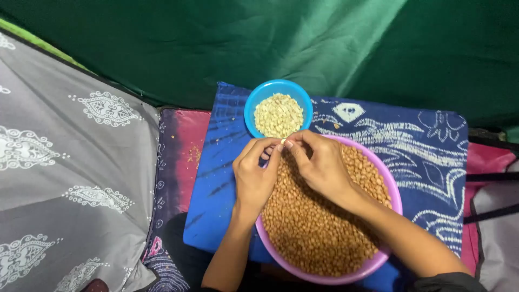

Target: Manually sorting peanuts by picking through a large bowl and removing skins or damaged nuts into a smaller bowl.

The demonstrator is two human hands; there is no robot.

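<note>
Over the far rim of the wide pink plastic bowl of brown-skinned peanuts, one pale peanut is pinched between the left hand and right hand, just beside the small blue plastic bowl of skinned kernels for a short drop.

From where I watch, this looks like a home living space at floor level, with bedding and cloth all round and no table or counter. My landmark is the blue tie-dyed cushion: a pink bowl of brown-skinned peanuts sits on its near part and a small blue bowl of pale peeled peanuts on its far edge. A green fabric drape hangs behind the cushion, a grey patterned bedsheet spreads to its left, and a pink and purple mat lies under its left edge.
</note>
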